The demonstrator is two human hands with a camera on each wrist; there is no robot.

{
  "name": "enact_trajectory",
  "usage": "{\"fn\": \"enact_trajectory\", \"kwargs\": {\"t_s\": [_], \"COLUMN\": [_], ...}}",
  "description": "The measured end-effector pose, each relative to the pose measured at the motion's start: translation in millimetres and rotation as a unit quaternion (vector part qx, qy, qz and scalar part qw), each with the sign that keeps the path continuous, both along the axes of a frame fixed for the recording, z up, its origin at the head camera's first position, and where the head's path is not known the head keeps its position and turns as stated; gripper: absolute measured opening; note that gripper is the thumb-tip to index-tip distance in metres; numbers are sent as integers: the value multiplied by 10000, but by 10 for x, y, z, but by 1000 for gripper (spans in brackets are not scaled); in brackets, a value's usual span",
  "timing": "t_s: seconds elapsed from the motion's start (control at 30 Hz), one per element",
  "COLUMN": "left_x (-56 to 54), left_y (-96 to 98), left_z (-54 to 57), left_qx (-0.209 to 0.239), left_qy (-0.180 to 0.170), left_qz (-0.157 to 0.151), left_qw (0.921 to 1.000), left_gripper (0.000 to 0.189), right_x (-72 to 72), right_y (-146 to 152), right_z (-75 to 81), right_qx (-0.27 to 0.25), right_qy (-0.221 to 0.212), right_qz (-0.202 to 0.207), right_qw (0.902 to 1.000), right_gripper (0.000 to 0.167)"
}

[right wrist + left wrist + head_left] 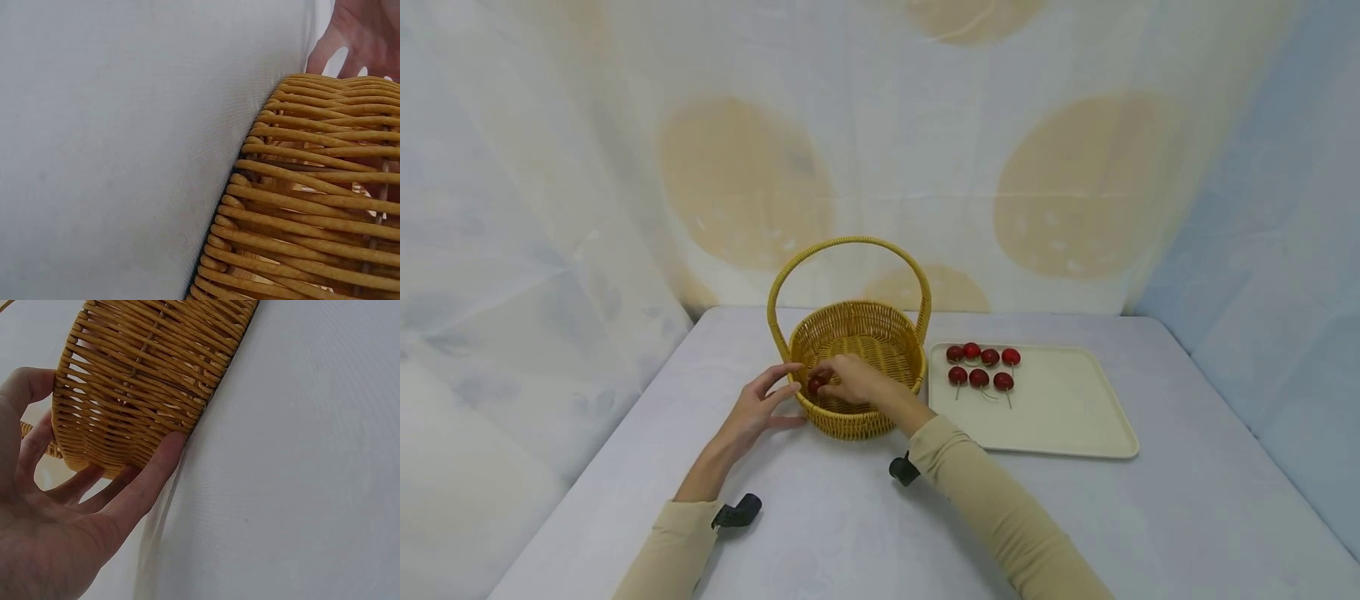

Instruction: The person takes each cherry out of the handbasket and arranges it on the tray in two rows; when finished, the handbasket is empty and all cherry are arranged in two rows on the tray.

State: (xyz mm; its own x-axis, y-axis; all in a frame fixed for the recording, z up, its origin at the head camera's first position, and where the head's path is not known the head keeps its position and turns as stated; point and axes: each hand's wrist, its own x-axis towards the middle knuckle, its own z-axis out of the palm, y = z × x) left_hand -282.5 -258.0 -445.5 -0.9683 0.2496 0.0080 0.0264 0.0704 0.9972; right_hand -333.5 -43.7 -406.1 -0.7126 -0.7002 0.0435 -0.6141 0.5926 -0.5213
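Note:
A yellow-brown wicker basket with a tall arched handle stands on the table. My left hand is at its left side, fingers spread and touching the outer wall; in the left wrist view, the hand has one fingertip by the rim and another low near the base. Inside the basket, my right hand reaches to the left part and pinches a dark red cherry. The woven wall hides the right hand's fingers from the right wrist view.
Right of the basket lies a cream rectangular tray. Several red cherries with stems are in two rows at its left end. A patterned cloth hangs behind the white table.

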Motion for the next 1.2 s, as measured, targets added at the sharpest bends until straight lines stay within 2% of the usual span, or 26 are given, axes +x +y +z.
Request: {"fn": "enact_trajectory", "kwargs": {"t_s": [0.2,0.57,0.8,1.0,1.2], "left_x": [29,20,13,34,52], "left_y": [-1,-44,-69,-82,-103], "left_z": [-17,-30,-20,-1,5], "left_qx": [23,-28,13,54,79], "left_qy": [-66,-30,-55,-54,-66], "left_qz": [23,55,52,62,76], "left_qw": [10000,10000,10000,10000,9999], "left_gripper": [54,59,60,61,60], "right_x": [24,88,128,151,227], "right_y": [55,295,550,791,1089], "right_z": [43,318,451,453,528], "right_qx": [-63,-127,-286,-298,-448], "right_qy": [178,338,326,463,313], "right_qz": [-16,192,66,3,-139], "right_qw": [9998,9992,9990,9985,9984], "right_gripper": [34,32,33,36,33]}}
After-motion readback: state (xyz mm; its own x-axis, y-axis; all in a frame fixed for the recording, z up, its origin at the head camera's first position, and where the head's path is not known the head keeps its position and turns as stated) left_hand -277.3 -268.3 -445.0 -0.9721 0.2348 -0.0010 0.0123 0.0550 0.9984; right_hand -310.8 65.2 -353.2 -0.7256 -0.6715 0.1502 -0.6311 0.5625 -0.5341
